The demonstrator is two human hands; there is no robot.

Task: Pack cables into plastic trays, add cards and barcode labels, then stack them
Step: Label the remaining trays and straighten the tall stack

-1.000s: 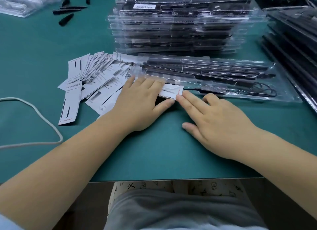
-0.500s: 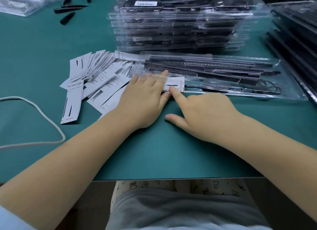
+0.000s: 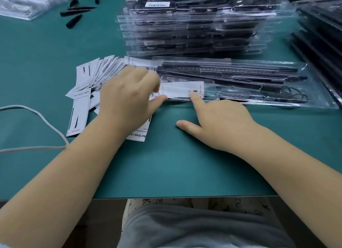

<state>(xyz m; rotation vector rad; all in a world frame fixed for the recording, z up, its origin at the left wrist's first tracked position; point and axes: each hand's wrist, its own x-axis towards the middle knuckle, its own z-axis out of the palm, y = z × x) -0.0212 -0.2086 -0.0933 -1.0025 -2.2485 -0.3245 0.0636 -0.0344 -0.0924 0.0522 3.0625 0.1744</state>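
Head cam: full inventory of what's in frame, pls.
open tray: one, clear, holding black cables, mid-table in front of the hands
card: one, white, at the tray's near left end
loose cards: a fanned pile, white with black print, left of tray
packed tray stack: one, clear and black, behind the open tray
second stack: dark, far right
black pieces: several, top left
cord: one, white, left edge
table: green
left hand: at the card's left end
right hand: index finger pressing the card
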